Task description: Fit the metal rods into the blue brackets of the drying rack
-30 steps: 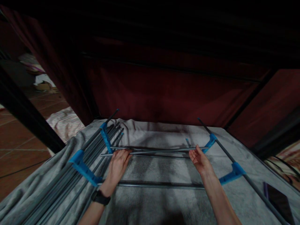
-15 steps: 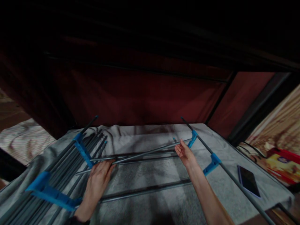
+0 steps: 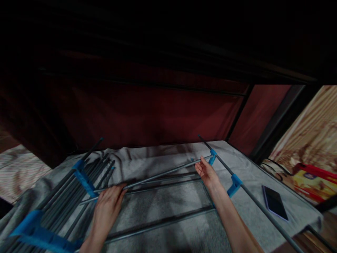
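Note:
A thin grey metal tube [image 3: 163, 173] slants across the middle, its right end higher and close to a blue plastic connector [image 3: 212, 156]. My left hand [image 3: 109, 200] is closed around its left part, back of the hand up, beside another blue connector [image 3: 85, 179]. Near the tube's right end, my right hand [image 3: 206, 171] grips it with curled fingers and a raised thumb. The connectors sit on two long side tubes, with one more blue connector [image 3: 234, 184] on the right and a larger-looking blue connector [image 3: 43, 233] at front left. Another crosswise tube [image 3: 160, 224] lies nearer me.
Several loose grey tubes [image 3: 76, 196] lie bundled at left on the grey cloth [image 3: 195, 235]. A phone [image 3: 275, 202] rests at right, outside the side tube. Beyond it is a red and yellow package [image 3: 314, 179]. A dark red panel [image 3: 158, 116] stands behind.
The view has shifted slightly, moving the frame leftward in the picture. Both hands keep their hold on the slanted tube, with its right end still by the far right connector.

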Demonstrator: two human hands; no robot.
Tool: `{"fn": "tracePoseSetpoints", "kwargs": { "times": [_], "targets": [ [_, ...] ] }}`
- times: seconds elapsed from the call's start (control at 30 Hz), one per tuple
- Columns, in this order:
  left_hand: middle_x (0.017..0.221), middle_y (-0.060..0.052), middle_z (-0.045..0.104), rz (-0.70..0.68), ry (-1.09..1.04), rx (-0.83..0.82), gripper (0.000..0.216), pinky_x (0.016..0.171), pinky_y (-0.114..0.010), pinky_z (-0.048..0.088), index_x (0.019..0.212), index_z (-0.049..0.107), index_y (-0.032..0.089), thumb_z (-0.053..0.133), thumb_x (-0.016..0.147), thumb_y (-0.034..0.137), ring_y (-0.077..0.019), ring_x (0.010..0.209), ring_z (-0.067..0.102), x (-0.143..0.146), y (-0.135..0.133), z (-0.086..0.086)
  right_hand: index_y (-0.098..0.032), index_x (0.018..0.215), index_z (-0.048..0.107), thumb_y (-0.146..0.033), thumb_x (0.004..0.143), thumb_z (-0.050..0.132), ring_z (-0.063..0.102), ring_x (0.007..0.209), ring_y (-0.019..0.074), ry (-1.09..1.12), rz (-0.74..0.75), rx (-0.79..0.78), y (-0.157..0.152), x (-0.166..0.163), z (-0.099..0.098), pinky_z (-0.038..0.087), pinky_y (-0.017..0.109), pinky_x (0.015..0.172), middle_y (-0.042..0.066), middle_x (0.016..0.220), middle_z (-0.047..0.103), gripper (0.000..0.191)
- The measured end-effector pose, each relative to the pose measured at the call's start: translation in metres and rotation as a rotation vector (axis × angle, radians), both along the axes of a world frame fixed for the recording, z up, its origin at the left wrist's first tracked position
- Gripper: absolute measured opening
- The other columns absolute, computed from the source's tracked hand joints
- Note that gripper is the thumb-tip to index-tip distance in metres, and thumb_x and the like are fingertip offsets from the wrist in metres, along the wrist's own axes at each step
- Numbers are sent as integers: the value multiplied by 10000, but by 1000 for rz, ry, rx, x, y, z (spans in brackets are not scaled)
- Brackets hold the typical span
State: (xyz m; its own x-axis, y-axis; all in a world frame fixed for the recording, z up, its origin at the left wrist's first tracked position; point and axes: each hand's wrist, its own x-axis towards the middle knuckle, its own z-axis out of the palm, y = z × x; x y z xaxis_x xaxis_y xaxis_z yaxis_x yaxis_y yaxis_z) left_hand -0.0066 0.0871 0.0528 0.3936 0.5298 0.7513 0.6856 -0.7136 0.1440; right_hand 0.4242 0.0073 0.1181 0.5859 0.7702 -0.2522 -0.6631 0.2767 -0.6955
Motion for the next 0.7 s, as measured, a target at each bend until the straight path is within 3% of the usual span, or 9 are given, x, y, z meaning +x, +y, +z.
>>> {"fn": "tracePoseSetpoints", "kwargs": {
  "times": [0.33,0.47,0.6,0.7],
  "targets": [
    [977,-39,802,-4,-2,64,214,836,-396,511,1154,689,262,516,1099,375,-269,900,754,1,3,21,-217,786,668,-277,841,939,700,622,108,-13,-23,-37,-2,-4,11,620,191,685,-27,670,698,283],
    [979,-40,798,-3,-3,94,195,864,-404,509,1193,686,271,531,1085,320,-272,909,754,2,2,32,-224,791,659,-359,881,902,735,662,134,-100,54,-86,-11,-7,15,631,222,679,12,725,751,292],
    [1006,-47,801,-13,-13,90,219,876,-410,502,1226,700,274,551,1071,315,-277,927,746,0,4,43,-203,866,732,-454,885,857,750,715,173,-398,220,-206,-29,-10,19,616,262,656,95,891,823,281],
    [1019,-52,803,-24,-3,96,235,893,-416,494,1234,709,267,544,1073,314,-275,935,742,0,8,53,-227,875,753,-520,866,804,729,782,207,-820,152,-178,-41,-5,34,617,314,739,77,904,811,298]
  ]
}}
